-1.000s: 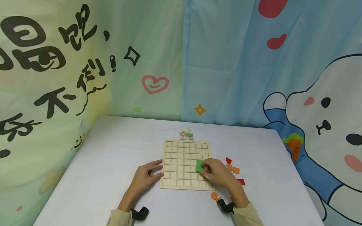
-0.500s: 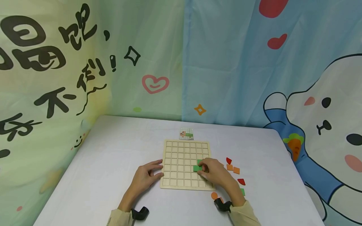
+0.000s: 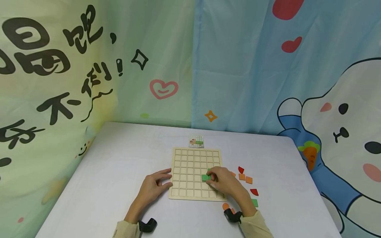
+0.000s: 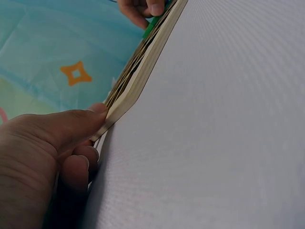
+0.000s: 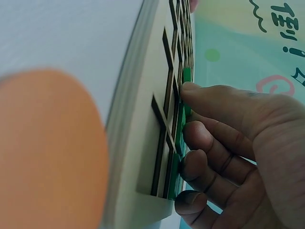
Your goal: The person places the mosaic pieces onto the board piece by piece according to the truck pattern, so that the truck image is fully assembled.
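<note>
A pale wooden grid board [image 3: 186, 165] lies on the white table. My left hand [image 3: 151, 187] is at its left side, fingertips and thumb against the edge; in the left wrist view the thumb touches the board's rim [image 4: 150, 67]. Over the right part of the grid, my right hand [image 3: 224, 181] pinches a green square tile [image 3: 204, 178] between thumb and fingers. Another green tile [image 3: 209, 170] shows just behind it, partly covered by the fingers. The right wrist view has more green [image 5: 174, 176] beneath the curled fingers, near the board's right edge.
Right of the board lie red pieces [image 3: 254, 192], orange squares [image 3: 242, 177], a green piece [image 3: 254, 202] and an orange disc [image 3: 226, 206]. Behind it is a small pattern card [image 3: 196, 141]. Printed curtains [image 3: 226, 66] stand behind the table.
My right hand has slid slightly left across the grid, and the green tile has moved left with it. A green piece by the right forearm has come into view. The left hand has stayed still.
</note>
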`<act>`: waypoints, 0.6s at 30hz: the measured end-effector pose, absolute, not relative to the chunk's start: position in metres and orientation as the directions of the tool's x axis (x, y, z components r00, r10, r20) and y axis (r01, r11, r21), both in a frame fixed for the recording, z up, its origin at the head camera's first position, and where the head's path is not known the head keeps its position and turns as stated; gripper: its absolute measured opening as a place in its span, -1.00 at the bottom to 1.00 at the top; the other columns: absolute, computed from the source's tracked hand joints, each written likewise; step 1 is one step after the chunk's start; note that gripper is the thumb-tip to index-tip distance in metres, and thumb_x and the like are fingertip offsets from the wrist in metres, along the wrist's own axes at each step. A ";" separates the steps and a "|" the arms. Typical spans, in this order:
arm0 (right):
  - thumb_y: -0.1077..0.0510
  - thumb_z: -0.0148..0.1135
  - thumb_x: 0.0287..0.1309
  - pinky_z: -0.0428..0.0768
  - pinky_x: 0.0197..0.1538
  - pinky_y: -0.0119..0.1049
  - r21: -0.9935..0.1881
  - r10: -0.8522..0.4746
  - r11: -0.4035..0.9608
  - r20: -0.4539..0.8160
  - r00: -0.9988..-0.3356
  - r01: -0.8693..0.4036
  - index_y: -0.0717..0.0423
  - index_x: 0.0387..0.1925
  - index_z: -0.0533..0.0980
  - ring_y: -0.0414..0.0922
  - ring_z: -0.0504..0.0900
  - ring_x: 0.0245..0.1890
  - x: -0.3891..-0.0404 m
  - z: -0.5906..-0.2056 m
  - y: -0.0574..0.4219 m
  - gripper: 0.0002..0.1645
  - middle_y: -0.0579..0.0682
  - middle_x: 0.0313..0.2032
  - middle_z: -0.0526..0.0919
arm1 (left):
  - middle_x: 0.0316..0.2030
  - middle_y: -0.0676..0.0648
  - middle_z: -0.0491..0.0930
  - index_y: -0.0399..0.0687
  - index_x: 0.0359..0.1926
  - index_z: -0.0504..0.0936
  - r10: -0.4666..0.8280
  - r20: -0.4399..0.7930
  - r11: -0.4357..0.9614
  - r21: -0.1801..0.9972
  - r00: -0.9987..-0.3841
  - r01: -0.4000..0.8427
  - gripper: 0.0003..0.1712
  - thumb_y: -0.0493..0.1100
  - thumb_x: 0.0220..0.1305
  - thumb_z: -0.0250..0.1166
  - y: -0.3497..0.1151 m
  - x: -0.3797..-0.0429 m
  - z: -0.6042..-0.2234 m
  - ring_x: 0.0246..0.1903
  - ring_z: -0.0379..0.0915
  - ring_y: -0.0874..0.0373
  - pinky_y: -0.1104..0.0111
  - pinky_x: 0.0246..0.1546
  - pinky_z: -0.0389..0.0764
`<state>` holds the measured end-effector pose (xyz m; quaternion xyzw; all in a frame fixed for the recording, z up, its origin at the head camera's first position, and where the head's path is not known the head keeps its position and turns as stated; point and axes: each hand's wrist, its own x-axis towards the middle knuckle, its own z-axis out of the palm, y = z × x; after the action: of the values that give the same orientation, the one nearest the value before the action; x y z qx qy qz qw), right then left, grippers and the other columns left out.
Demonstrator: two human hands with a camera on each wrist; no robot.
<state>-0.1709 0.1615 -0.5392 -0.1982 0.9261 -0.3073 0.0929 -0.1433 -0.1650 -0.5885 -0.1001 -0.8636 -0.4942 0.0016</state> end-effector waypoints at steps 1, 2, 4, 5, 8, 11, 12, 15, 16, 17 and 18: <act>0.12 0.51 0.27 0.46 -0.26 -0.43 -0.605 -0.426 0.732 -0.050 -0.903 -0.312 0.12 -0.08 0.69 -0.31 0.41 -0.43 -0.171 -0.539 0.161 -0.75 -0.22 -0.44 0.52 | 0.26 -0.02 0.73 -0.09 0.02 0.84 0.171 0.101 0.491 0.854 -0.980 0.174 -0.63 -0.16 0.17 0.62 -0.165 -0.143 -0.588 -0.63 0.27 0.41 0.54 -0.57 0.33; 0.12 0.51 0.27 0.46 -0.26 -0.43 -0.605 -0.428 0.732 -0.049 -0.902 -0.314 0.12 -0.08 0.69 -0.31 0.41 -0.43 -0.171 -0.539 0.161 -0.75 -0.22 -0.44 0.51 | 0.26 -0.02 0.73 -0.09 0.02 0.84 0.169 0.102 0.491 0.854 -0.980 0.174 -0.63 -0.16 0.17 0.62 -0.165 -0.143 -0.588 -0.64 0.27 0.41 0.54 -0.57 0.33; 0.11 0.51 0.27 0.46 -0.26 -0.43 -0.603 -0.432 0.731 -0.047 -0.901 -0.319 0.13 -0.08 0.69 -0.32 0.41 -0.43 -0.171 -0.539 0.162 -0.75 -0.22 -0.44 0.51 | 0.25 -0.02 0.73 -0.09 0.01 0.84 0.168 0.103 0.493 0.853 -0.980 0.174 -0.63 -0.17 0.16 0.62 -0.164 -0.143 -0.588 -0.64 0.26 0.41 0.54 -0.57 0.32; 0.11 0.51 0.27 0.46 -0.26 -0.43 -0.602 -0.433 0.730 -0.044 -0.900 -0.322 0.13 -0.08 0.69 -0.32 0.41 -0.44 -0.171 -0.539 0.162 -0.74 -0.22 -0.44 0.51 | 0.25 -0.02 0.73 -0.09 0.01 0.84 0.167 0.104 0.495 0.851 -0.980 0.174 -0.63 -0.17 0.16 0.62 -0.164 -0.143 -0.588 -0.64 0.26 0.42 0.54 -0.57 0.32; 0.11 0.51 0.27 0.45 -0.27 -0.44 -0.597 -0.436 0.732 -0.038 -0.899 -0.329 0.12 -0.08 0.69 -0.33 0.40 -0.44 -0.171 -0.540 0.162 -0.75 -0.23 -0.44 0.51 | 0.25 -0.03 0.73 -0.10 0.01 0.84 0.167 0.104 0.494 0.852 -0.981 0.174 -0.63 -0.19 0.15 0.63 -0.164 -0.143 -0.588 -0.64 0.26 0.41 0.54 -0.57 0.32; 0.10 0.52 0.27 0.45 -0.26 -0.43 -0.591 -0.434 0.735 -0.035 -0.900 -0.332 0.10 -0.09 0.69 -0.32 0.40 -0.43 -0.171 -0.541 0.162 -0.75 -0.23 -0.44 0.51 | 0.26 -0.03 0.73 -0.10 0.01 0.84 0.169 0.104 0.494 0.852 -0.980 0.176 -0.63 -0.18 0.16 0.62 -0.164 -0.143 -0.588 -0.64 0.26 0.41 0.54 -0.58 0.33; 0.10 0.52 0.27 0.45 -0.26 -0.43 -0.588 -0.433 0.738 -0.035 -0.901 -0.332 0.09 -0.09 0.69 -0.32 0.40 -0.43 -0.171 -0.542 0.162 -0.76 -0.23 -0.44 0.51 | 0.26 -0.03 0.73 -0.10 0.01 0.84 0.169 0.105 0.492 0.852 -0.980 0.177 -0.63 -0.18 0.16 0.62 -0.164 -0.143 -0.588 -0.64 0.26 0.41 0.53 -0.58 0.33; 0.09 0.52 0.26 0.43 -0.27 -0.42 -0.582 -0.429 0.743 -0.036 -0.902 -0.330 0.08 -0.10 0.69 -0.30 0.41 -0.42 -0.172 -0.543 0.162 -0.76 -0.23 -0.45 0.50 | 0.25 -0.03 0.73 -0.10 0.01 0.84 0.171 0.110 0.496 0.849 -0.979 0.182 -0.63 -0.18 0.16 0.62 -0.164 -0.143 -0.588 -0.64 0.26 0.42 0.54 -0.58 0.33; 0.09 0.52 0.26 0.43 -0.27 -0.42 -0.577 -0.429 0.747 -0.038 -0.903 -0.330 0.07 -0.11 0.68 -0.30 0.40 -0.41 -0.172 -0.543 0.162 -0.76 -0.23 -0.45 0.49 | 0.25 -0.03 0.73 -0.10 0.01 0.84 0.171 0.112 0.497 0.848 -0.979 0.184 -0.63 -0.18 0.16 0.62 -0.164 -0.143 -0.589 -0.64 0.26 0.42 0.54 -0.57 0.33; 0.09 0.52 0.26 0.42 -0.27 -0.42 -0.574 -0.428 0.749 -0.039 -0.903 -0.330 0.07 -0.11 0.68 -0.29 0.40 -0.41 -0.172 -0.543 0.162 -0.77 -0.22 -0.45 0.49 | 0.25 -0.03 0.73 -0.10 0.01 0.84 0.172 0.115 0.501 0.845 -0.978 0.187 -0.63 -0.17 0.16 0.62 -0.164 -0.144 -0.589 -0.64 0.26 0.42 0.54 -0.57 0.33; 0.09 0.52 0.26 0.42 -0.27 -0.42 -0.570 -0.428 0.752 -0.040 -0.903 -0.330 0.07 -0.11 0.68 -0.29 0.40 -0.41 -0.172 -0.544 0.162 -0.77 -0.22 -0.45 0.49 | 0.25 -0.03 0.73 -0.10 0.01 0.84 0.172 0.117 0.501 0.845 -0.978 0.189 -0.63 -0.18 0.16 0.62 -0.164 -0.144 -0.589 -0.64 0.26 0.42 0.54 -0.57 0.33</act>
<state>-0.1721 0.1618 -0.5436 -0.2033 0.9321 -0.2876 0.0844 -0.1436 -0.1635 -0.5890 -0.1039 -0.8663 -0.4885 0.0087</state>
